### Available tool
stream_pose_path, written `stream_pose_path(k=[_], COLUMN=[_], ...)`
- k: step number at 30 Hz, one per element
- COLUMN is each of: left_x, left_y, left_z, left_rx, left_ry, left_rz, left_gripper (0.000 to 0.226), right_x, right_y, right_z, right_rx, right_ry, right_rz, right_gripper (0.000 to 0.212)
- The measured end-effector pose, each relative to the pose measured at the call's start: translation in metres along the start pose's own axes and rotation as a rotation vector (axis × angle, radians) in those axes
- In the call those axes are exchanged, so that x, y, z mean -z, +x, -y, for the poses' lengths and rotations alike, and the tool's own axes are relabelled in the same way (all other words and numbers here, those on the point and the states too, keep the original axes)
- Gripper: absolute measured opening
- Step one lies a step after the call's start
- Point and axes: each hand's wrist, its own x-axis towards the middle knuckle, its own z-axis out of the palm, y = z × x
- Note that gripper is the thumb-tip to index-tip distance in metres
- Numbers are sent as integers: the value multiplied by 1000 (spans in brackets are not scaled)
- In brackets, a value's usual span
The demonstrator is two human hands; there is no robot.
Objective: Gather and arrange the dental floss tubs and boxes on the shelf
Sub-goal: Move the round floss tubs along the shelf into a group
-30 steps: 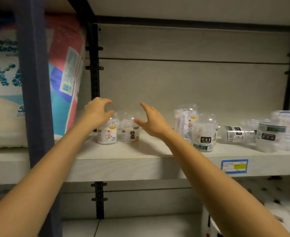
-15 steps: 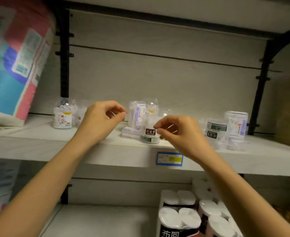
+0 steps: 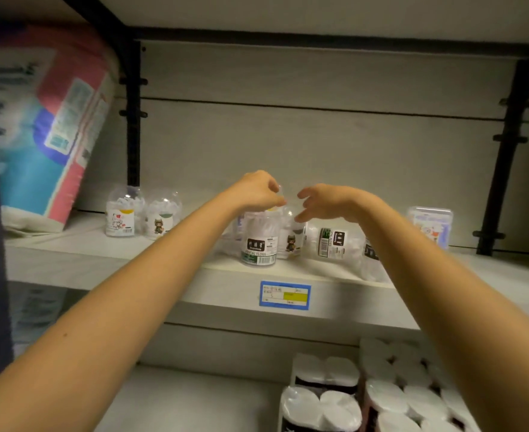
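On the shelf (image 3: 163, 269), a clear floss tub with a black label (image 3: 258, 241) stands near the front edge. Behind it to the right is a small domed tub with a cat picture (image 3: 293, 241). My left hand (image 3: 257, 191) hovers above the black-label tub, its curled fingertips pinching the clear dome of the cat tub. My right hand (image 3: 328, 201) is just right of the dome, fingers loosely spread and holding nothing. Another labelled tub (image 3: 334, 243) lies on its side. Two domed tubs (image 3: 122, 213) stand at the left. A flat floss box (image 3: 431, 224) is at the right.
A large diaper pack (image 3: 45, 129) leans at the shelf's left end. Black uprights (image 3: 503, 151) frame the bay. A blue price tag (image 3: 285, 295) marks the shelf edge. Packs of toilet rolls (image 3: 381, 397) sit on the lower shelf. My right forearm partly hides one more tub (image 3: 370, 251).
Both hands have risen and moved in over the middle cluster of tubs. The left fingertips have closed on the clear dome. The view has shifted slightly.
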Motion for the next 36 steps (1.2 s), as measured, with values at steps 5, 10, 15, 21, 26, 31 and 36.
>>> stream_pose_path(k=[5,10,15,21,26,31,36], left_x=[-4,-9,-7,29,51,56,43], left_y=[6,11,14,12,-3,-30,-65], left_z=[6,10,7,-23,-37,-39,-30], left_rx=[51,88,71,-51,-94,-82,-64], left_ry=[27,-59,-205,-398,-528,-574,-616], left_rz=[101,90,-11,-75,-25,82,161], left_gripper=[33,42,42,46,37,38,39], right_x=[-2,-13,-9,38,64,64,43], right_y=[5,7,4,-19,-56,-95,-126], right_z=[-3,-5,-5,5,11,9,5], right_rx=[7,68,122,186,207,204,239], right_ry=[0,3,46,190,334,380,394], right_rz=[53,-62,-190,-320,-236,-171,-77], right_gripper=[73,65,63,61,58,59,50])
